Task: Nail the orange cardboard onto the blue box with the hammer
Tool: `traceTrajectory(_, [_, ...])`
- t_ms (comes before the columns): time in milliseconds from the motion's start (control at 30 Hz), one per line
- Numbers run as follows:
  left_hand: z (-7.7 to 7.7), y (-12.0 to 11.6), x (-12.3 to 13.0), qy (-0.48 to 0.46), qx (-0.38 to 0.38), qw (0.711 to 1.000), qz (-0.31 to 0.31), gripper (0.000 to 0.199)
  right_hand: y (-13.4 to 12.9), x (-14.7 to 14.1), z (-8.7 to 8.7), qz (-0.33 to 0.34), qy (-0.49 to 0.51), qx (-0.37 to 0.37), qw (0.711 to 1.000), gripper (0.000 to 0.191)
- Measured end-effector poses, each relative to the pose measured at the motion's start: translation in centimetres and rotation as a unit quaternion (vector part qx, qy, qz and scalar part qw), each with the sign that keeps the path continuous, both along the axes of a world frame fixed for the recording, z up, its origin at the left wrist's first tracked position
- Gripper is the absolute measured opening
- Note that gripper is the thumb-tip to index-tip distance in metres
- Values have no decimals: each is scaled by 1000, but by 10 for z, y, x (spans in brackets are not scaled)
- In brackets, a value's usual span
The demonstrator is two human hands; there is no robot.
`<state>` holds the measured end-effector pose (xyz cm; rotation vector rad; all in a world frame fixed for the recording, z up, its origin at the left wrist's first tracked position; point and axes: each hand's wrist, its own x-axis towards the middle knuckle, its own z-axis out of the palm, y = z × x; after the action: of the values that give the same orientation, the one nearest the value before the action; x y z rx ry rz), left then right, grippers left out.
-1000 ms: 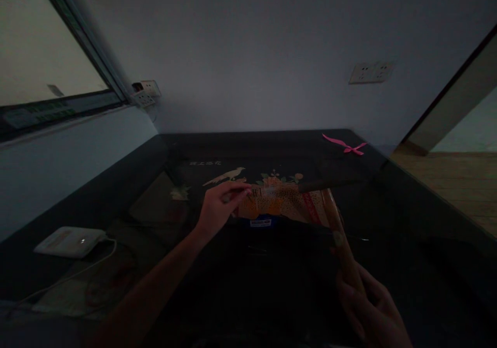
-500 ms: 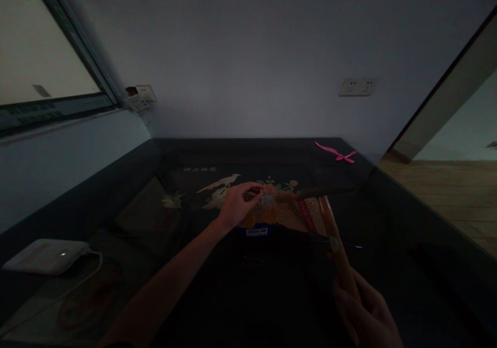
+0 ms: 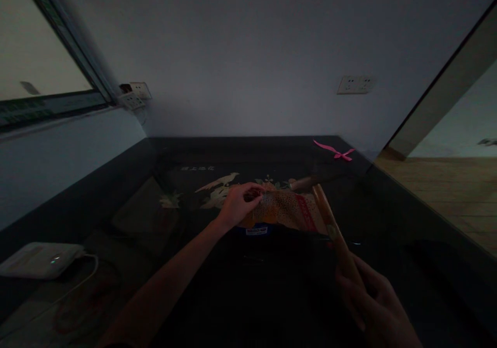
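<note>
Your left hand (image 3: pixel 236 206) has its fingertips together, a spotted packet (image 3: pixel 285 207) just beside it, and your right hand (image 3: pixel 376 293) grips a smooth, round brown stick (image 3: pixel 337 236).

At lower right my right hand (image 3: pixel 380 299) grips a brown rod (image 3: pixel 337 239); near centre my left hand (image 3: pixel 238 205) meets a dotted sheet (image 3: pixel 285 208); a white device (image 3: pixel 41 261) lies lower left.

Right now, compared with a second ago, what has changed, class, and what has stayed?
The left hand has shifted rightward over the patterned packet; whether it pinches anything is unclear. The right hand still holds the wooden rod; the pink ribbon stays put.
</note>
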<state>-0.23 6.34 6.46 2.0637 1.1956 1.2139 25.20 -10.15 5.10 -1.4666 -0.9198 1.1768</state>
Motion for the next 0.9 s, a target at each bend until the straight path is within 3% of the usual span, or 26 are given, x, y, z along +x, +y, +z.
traceTrajectory(100, [-3, 3, -2, -15, -29, 999, -13, 9, 7, 8, 25, 22, -62, 5, 998, 60])
traceTrajectory(233, [-6, 5, -3, -8, -58, 998, -12, 7, 16, 14, 61, 111, -156, 15, 981, 56])
traceTrajectory(400, [-2, 2, -2, 7, -74, 997, 10, 7, 28, 9, 88, 203, -245, 7, 948, 54])
traceTrajectory(600, [-4, 4, -3, 19, -66, 998, 11, 8, 35, 0, 100, 250, -293, -6, 923, 52])
traceTrajectory(900, [-7, 5, -4, 9, -77, 997, -2, 7, 33, -1, 94, 277, -278, -33, 919, 54])
